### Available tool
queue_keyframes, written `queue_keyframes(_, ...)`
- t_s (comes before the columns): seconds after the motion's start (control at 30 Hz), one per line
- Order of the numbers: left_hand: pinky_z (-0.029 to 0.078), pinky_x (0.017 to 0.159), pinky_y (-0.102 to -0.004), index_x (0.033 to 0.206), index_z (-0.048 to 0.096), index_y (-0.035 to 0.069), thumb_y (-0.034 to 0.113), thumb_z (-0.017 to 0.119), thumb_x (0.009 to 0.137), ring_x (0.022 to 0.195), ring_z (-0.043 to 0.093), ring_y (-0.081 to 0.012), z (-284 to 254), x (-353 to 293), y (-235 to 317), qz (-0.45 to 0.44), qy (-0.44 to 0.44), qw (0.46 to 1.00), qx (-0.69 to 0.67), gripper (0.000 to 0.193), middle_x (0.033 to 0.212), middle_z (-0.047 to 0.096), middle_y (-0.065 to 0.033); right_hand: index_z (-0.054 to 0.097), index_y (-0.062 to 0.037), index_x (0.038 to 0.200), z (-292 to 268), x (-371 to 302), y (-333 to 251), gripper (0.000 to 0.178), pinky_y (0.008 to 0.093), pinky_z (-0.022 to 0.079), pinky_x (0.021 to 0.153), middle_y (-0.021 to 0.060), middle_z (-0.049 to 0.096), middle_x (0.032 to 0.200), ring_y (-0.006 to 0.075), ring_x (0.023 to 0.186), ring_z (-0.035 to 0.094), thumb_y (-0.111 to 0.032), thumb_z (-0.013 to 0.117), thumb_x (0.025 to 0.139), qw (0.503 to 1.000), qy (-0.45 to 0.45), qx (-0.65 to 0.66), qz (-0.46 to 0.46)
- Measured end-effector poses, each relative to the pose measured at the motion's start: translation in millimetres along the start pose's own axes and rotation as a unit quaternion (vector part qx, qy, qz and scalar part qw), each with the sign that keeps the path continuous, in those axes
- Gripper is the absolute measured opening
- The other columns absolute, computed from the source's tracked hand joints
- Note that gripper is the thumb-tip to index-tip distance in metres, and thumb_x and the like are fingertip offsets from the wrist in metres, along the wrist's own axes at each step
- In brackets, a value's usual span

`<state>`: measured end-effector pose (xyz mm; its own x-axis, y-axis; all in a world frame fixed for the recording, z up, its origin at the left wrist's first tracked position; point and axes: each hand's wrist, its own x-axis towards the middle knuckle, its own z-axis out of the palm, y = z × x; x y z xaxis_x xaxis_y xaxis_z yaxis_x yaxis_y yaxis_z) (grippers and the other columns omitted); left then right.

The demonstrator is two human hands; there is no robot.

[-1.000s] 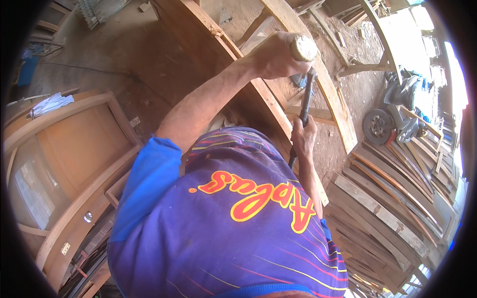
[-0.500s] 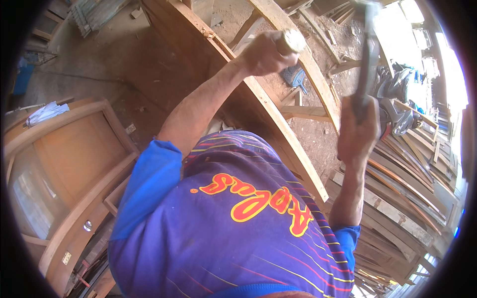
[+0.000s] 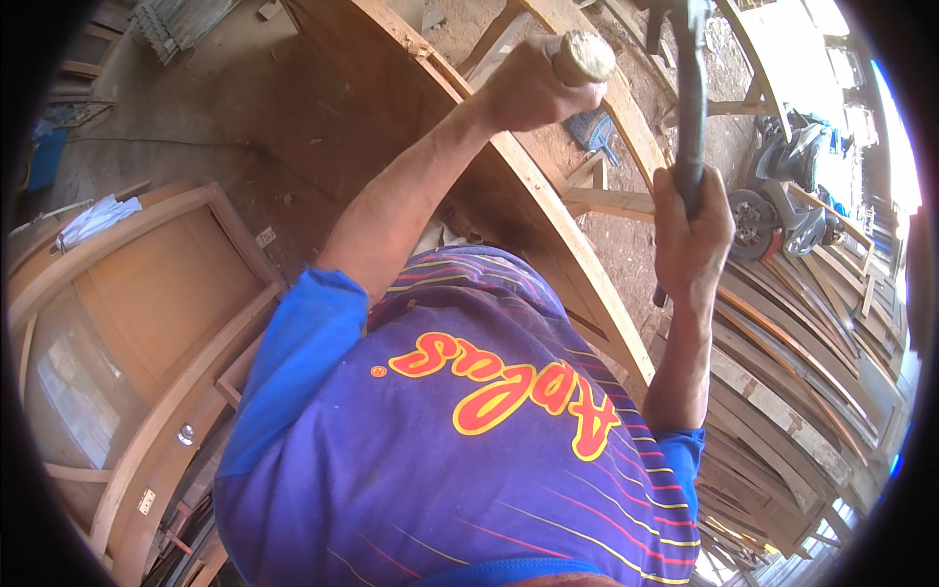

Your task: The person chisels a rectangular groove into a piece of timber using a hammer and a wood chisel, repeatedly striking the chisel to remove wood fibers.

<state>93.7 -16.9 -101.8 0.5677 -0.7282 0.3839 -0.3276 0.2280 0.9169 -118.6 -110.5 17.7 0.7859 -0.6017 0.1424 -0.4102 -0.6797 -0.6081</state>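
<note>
My left hand is closed round a stubby round wooden handle, its worn pale butt facing up; the lower end of that tool is hidden behind the hand. Beneath the hand runs the long pale edge of a brown wooden panel standing on edge, with a rough notch farther up it. To the right, my right hand grips a hammer by its dark handle. The hammer stands raised, its head at the top edge of the view and partly cut off.
A curved-looking wooden frame stands beyond the panel, with a blue dustpan-like object on the dirt floor. At left leans a panelled door with a white cloth on it. Stacked planks and a motorcycle lie to the right.
The hammer has swung a little left, and its handle shows sharper now. My left hand has shifted slightly right and up in the view, still round the wooden handle.
</note>
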Motion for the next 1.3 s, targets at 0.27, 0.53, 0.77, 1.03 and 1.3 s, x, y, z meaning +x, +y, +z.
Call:
queue_keyframes(0.27,0.056,0.071,-0.0313,0.097,0.072,0.002,0.011,0.078,0.083,0.076,0.067,-0.0109,5.0,-0.4,-0.1,0.024,0.027,0.999,-0.009,0.018,0.085,0.074,-0.0035,0.06,-0.0047,0.099,-38.0,9.1,-11.0,0.006,0.0312,0.043,0.046,0.0053,0.058,0.069,0.0158,0.055,0.056,-0.011,0.061,0.098,0.95,0.105,0.277,-0.099)
queue_keyframes(0.53,0.057,0.075,-0.0364,0.1,0.068,0.004,0.021,0.076,0.082,0.079,0.071,-0.023,5.3,-5.2,-6.9,0.082,0.065,0.993,0.05,0.026,0.086,0.072,-0.0107,0.058,-0.0005,0.105,-42.2,-17.4,-31.0,0.015,0.0451,0.048,0.066,0.0185,0.061,0.078,0.0341,0.071,0.059,-0.012,0.061,0.097,0.988,-0.086,-0.126,-0.029)
queue_keyframes(0.77,0.058,0.072,-0.0326,0.095,0.069,0.006,0.017,0.075,0.084,0.08,0.071,-0.015,5.4,-4.5,-1.4,0.035,0.029,0.999,-0.006,0.016,0.088,0.075,-0.0055,0.066,0.0022,0.092,-117.5,17.5,-68.8,0.019,0.0378,0.05,0.06,0.0093,0.063,0.08,0.0198,0.067,0.059,-0.012,0.055,0.099,0.758,0.478,-0.42,-0.142)
queue_keyframes(1.03,0.058,0.069,-0.0335,0.103,0.069,0.008,0.014,0.071,0.083,0.076,0.07,-0.0171,2.6,-9.7,-8.5,0.142,0.051,0.988,0.04,0.021,0.084,0.072,-0.0063,0.057,0.0008,0.103,-23.5,-5.1,-34.4,0.021,0.0481,0.048,0.076,0.0269,0.062,0.092,0.0415,0.084,0.062,-0.019,0.063,0.098,0.974,-0.166,-0.153,-0.001)
queue_keyframes(1.3,0.055,0.067,-0.0329,0.095,0.068,0.006,0.017,0.072,0.085,0.073,0.068,-0.0154,13.4,-2.6,-5.6,0.088,0.057,0.995,0.006,0.016,0.08,0.071,-0.0048,0.062,0.0046,0.119,-121.8,0.8,0.9,0.027,0.0317,0.05,0.057,0.0128,0.068,0.084,0.0214,0.066,0.064,-0.008,0.058,0.096,0.905,0.303,-0.186,-0.235)
